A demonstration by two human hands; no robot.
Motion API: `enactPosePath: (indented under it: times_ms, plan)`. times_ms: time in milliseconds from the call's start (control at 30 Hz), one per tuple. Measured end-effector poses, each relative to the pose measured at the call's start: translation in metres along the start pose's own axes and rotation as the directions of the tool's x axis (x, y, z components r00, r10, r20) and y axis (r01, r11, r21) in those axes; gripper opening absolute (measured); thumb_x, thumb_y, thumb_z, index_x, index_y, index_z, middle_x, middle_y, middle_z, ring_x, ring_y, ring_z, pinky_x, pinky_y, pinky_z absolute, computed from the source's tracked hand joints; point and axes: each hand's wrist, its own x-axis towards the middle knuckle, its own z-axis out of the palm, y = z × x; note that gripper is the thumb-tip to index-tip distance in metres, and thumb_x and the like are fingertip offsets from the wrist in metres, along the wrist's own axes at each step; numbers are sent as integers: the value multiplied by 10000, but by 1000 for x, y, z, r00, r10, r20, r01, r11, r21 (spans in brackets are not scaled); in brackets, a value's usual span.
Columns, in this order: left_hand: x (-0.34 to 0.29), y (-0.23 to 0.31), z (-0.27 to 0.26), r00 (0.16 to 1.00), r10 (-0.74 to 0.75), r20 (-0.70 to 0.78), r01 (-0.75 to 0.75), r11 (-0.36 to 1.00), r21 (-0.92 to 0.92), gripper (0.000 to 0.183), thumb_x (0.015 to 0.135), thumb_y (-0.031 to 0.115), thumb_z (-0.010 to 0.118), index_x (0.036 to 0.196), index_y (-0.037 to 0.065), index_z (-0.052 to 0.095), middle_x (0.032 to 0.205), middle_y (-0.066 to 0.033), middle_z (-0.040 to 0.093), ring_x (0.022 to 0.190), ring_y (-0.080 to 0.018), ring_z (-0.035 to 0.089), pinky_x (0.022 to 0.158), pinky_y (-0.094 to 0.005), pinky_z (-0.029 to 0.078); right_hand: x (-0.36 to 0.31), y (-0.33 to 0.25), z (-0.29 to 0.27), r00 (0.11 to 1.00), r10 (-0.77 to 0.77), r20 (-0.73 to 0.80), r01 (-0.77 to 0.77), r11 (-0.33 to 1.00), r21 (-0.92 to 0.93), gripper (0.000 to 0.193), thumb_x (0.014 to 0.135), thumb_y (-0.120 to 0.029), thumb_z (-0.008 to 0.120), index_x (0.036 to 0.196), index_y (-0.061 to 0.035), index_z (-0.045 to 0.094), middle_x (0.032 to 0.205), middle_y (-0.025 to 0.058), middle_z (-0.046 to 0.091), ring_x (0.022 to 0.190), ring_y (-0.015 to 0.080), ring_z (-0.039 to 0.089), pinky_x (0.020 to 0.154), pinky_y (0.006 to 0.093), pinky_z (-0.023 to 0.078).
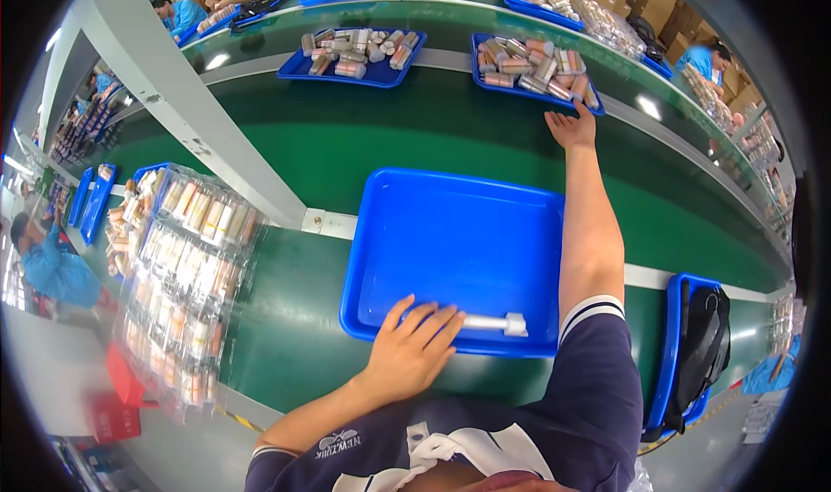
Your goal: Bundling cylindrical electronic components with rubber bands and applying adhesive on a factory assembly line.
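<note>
A blue tray (pixel 459 241) lies in front of me, with a white tube-like piece (pixel 495 322) near its front edge. My left hand (pixel 411 353) rests over the tray's near rim, fingers spread, the fingertips at the left end of that piece. Whether they touch it I cannot tell. My right arm is stretched far forward. My right hand (pixel 573 128) is at the near right edge of a far blue tray (pixel 478 49), its fingers apart and nothing visible in them. Heaped in that tray are small cylindrical tubes (pixel 537 64) in clear, peach and brown tones.
Another blue tray (pixel 402 75) of similar tubes stands at the far left on the green belt (pixel 303 137). Left of me are stacked clear plastic trays (pixel 186 267) full of tubes. A grey post (pixel 186 111) rises there. A black bag (pixel 703 336) lies in a blue tray at right.
</note>
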Motion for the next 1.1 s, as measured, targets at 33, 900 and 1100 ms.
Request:
enactPosePath:
  times_ms: [33,900,1100]
  plan:
    - [-1,0,0,1000,-8,26,9,1000,-11,476,709,195,617,1155,63,518,1049,-78,526,962,-219,495,941,-419,306,4,1,2,1000,-5,3,5,1000,-2,857,822,-210,539,1366,-36,-101,1437,173,15,1314,311,150,1035,445,232]
    - [-6,-9,2,989,-83,-124,60,982,-182,240,704,186,648,871,39,557,817,-93,477,719,-253,492,638,-340,384,42,-4,14,996,-3,-85,10,996,84,753,749,-349,594,1253,57,210,1250,202,310,1178,320,349,998,406,282]
    - [-3,-11,0,989,-83,-126,60,983,-172,238,704,187,647,866,43,550,814,-91,475,719,-253,493,636,-342,385,35,-2,0,966,89,-243,-135,974,-180,326,759,-198,587,963,18,452,858,131,560,804,245,588,668,323,496]
